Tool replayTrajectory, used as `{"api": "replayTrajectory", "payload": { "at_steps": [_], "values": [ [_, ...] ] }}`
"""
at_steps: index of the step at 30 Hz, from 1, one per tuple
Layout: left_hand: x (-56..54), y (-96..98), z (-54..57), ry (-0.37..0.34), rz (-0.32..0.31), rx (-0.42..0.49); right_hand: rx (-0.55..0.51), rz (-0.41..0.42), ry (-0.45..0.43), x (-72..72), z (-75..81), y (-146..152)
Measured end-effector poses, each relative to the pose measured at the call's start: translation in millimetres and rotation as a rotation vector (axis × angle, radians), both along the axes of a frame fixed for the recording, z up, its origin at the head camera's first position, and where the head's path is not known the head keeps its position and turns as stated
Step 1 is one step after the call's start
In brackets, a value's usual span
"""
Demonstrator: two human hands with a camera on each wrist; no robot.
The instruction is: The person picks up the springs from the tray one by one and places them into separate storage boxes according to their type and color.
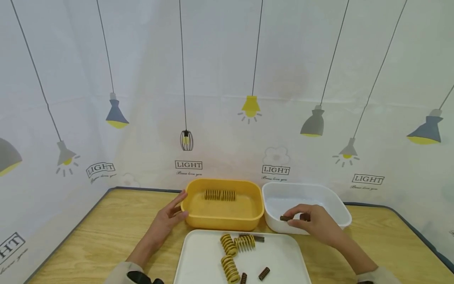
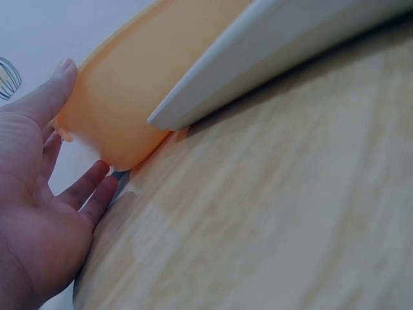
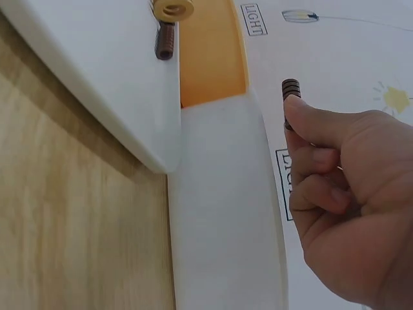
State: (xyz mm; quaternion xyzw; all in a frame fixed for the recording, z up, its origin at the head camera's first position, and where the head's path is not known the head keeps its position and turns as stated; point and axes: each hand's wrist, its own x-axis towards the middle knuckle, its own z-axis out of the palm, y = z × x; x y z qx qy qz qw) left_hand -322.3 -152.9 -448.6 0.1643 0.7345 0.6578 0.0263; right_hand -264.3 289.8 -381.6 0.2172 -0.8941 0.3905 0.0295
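Observation:
My right hand (image 1: 313, 221) pinches a small dark brown spring (image 1: 285, 218) between thumb and finger, over the near wall of the white bin (image 1: 340, 205). The right wrist view shows the same brown spring (image 3: 292, 88) sticking up past the thumb. My left hand (image 1: 166, 221) touches the left end of the yellow bin (image 1: 223, 224) with fairly straight fingers. Two yellow springs (image 1: 220, 195) lie end to end inside that bin. On the white tray (image 1: 198, 260) lie three larger yellow springs (image 1: 230, 269) and several small brown springs (image 1: 264, 273), one partly behind a yellow spring.
The two bins stand side by side at the back of the wooden table (image 1: 95, 236), the tray in front of them. Behind the table hangs a white curtain (image 1: 220, 118) printed with lamps. A dark edge (image 1: 145, 190) runs along the tabletop's back.

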Motion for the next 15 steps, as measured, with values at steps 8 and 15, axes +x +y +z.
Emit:
{"api": "replayTrajectory", "payload": {
  "at_steps": [8, 15],
  "values": [
    [-1.4, -0.6, -1.0, 0.008, 0.006, 0.003, 0.026, -0.048, -0.003, -21.0, -0.3, 7],
    [-1.9, -0.6, -2.3, 0.015, 0.012, 0.003, 0.044, -0.116, -0.032, -36.7, -3.3, 11]
  ]
}}
